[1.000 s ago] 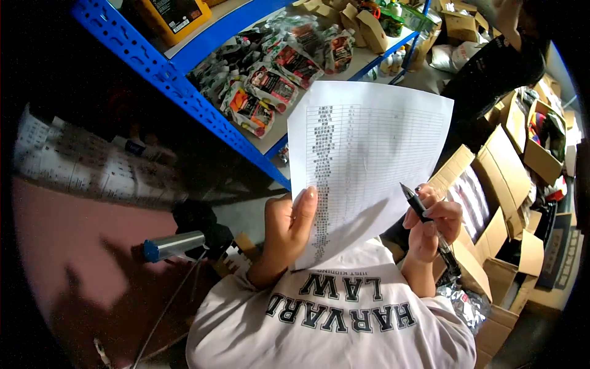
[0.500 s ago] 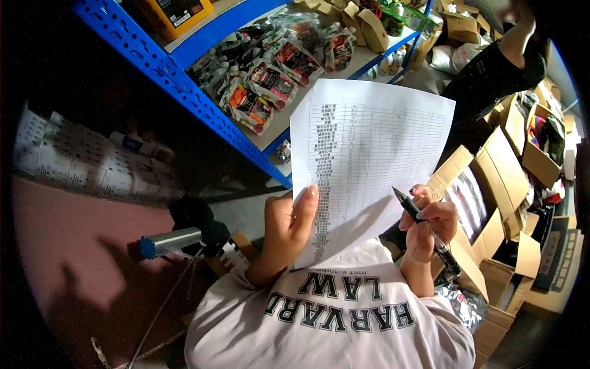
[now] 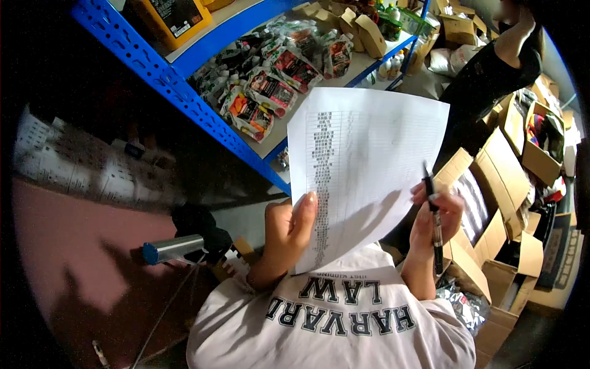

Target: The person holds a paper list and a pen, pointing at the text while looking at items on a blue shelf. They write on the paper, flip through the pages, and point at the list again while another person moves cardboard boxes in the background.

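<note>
A white printed sheet (image 3: pixel 375 160) with a table of rows and a column of text is held up in front of my chest. My left hand (image 3: pixel 292 227) grips its lower left edge, thumb on the front and the other fingers hidden behind. My right hand (image 3: pixel 437 215) is closed around a black pen (image 3: pixel 432 209), beside the sheet's right edge. The pen stands nearly upright with its tip pointing up. Some of the right fingers are blurred.
Blue metal shelving (image 3: pixel 178 92) holds several food pouches (image 3: pixel 270 89) and a yellow jug (image 3: pixel 172 24). Open cardboard boxes (image 3: pixel 501 178) crowd the right side. Another person in black (image 3: pixel 491 74) stands at the upper right. A metal tube (image 3: pixel 175 248) sits at the left.
My right hand has turned the pen from a leftward slant to nearly upright and shifted slightly right. The sheet has dipped and bent a little; my left hand still grips it.
</note>
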A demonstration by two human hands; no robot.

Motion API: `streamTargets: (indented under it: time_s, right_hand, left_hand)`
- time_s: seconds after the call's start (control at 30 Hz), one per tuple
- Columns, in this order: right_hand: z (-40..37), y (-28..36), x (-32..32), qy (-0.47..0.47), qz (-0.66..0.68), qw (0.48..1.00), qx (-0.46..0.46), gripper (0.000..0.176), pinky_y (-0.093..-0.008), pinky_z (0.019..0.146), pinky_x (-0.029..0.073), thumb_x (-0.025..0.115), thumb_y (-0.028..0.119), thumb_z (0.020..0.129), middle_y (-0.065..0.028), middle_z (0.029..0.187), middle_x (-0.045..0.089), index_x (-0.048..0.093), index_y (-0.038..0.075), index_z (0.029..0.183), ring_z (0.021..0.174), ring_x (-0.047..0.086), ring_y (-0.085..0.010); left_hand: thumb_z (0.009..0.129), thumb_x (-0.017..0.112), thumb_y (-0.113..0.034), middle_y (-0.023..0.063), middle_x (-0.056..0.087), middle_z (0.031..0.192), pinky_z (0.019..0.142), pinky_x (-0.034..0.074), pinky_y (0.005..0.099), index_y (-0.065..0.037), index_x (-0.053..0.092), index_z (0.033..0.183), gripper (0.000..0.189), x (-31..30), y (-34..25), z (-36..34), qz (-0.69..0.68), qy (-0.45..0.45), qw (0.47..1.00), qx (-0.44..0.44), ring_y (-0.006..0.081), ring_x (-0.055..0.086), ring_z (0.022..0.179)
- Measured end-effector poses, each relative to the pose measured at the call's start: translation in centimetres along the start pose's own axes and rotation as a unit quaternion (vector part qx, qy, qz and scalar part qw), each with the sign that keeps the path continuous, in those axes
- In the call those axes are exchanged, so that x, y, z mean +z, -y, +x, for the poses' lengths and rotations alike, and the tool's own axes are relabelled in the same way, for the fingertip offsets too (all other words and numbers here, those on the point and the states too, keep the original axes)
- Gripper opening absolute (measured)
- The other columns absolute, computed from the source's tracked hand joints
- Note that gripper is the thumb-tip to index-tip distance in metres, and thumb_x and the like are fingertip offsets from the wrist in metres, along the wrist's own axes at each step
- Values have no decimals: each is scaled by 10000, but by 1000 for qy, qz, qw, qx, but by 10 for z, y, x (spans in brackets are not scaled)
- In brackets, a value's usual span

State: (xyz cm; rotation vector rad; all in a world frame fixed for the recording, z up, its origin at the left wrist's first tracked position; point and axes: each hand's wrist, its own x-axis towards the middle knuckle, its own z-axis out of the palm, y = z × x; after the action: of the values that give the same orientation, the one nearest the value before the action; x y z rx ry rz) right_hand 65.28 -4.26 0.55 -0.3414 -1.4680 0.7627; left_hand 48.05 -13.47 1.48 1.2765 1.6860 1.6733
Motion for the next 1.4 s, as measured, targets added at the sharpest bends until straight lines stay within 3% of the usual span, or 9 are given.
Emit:
streamTargets:
  time_s: [0.1,0.27,0.37,0.53,0.73,0.77,1.0,1.03,1.4]
  right_hand:
    - [-1,-1,-2,61,22,998,5,264,-452,961,166,609,164,697,-11,475,471,383,49,770,563,522,-151]
    - [1,-9,-15,9,74,993,88,282,-412,990,97,614,129,684,-147,660,576,361,45,776,673,583,-173]
    - [5,-23,-28,-46,194,971,130,306,-382,986,142,673,178,657,-273,907,525,422,38,763,795,583,-215]
    - [-2,-47,-59,0,324,922,212,208,-367,944,221,639,282,690,-122,1158,380,537,102,714,1150,291,-226]
    - [1,-40,-45,16,334,916,222,224,-405,914,273,658,318,667,-160,1273,247,564,117,693,1150,293,-262]
    - [0,-40,-46,31,307,921,237,236,-326,889,307,637,350,679,-128,1272,264,562,135,740,1102,363,-216]
    - [-7,-27,-59,-10,242,927,287,282,-240,733,410,705,202,611,-98,821,545,492,29,675,821,522,-132]
    - [-7,-22,-58,-29,165,946,277,299,-176,611,387,697,233,610,-41,675,531,477,35,658,646,499,-77]
    - [-11,-16,-51,-63,67,970,225,256,-165,468,288,666,209,622,8,593,464,475,40,634,514,386,-43]
  left_hand:
    - [831,434,-206,2,366,410,368,215,228,6,430,531,368,1,2,-1,-22,6,1000,-11,41,296,388]
    - [836,425,-211,-5,347,407,371,211,225,4,431,541,365,-4,11,-4,-38,27,999,-28,37,288,392]
    - [838,421,-219,-14,344,408,370,207,221,1,425,541,369,-4,8,-3,-29,20,999,-24,35,286,392]
    - [837,423,-223,-21,344,409,368,202,217,-9,415,534,372,-4,2,-3,-46,28,998,-24,31,282,390]
    - [836,426,-218,-20,341,410,370,199,218,-15,404,521,375,-5,7,-5,-49,47,997,-25,31,276,393]
    - [836,427,-219,-21,339,410,371,196,218,-15,399,517,379,-4,7,-4,-48,49,997,-26,32,274,393]
    - [831,438,-208,-26,330,417,376,188,222,-11,378,501,389,3,10,-4,-73,31,996,-30,34,264,405]
    - [831,438,-205,-26,332,422,377,189,222,-11,379,505,384,2,13,-5,-72,45,996,-27,34,264,408]
    - [822,453,-190,-47,340,453,384,193,213,-18,404,527,345,7,15,-11,-71,2,997,-30,27,268,431]
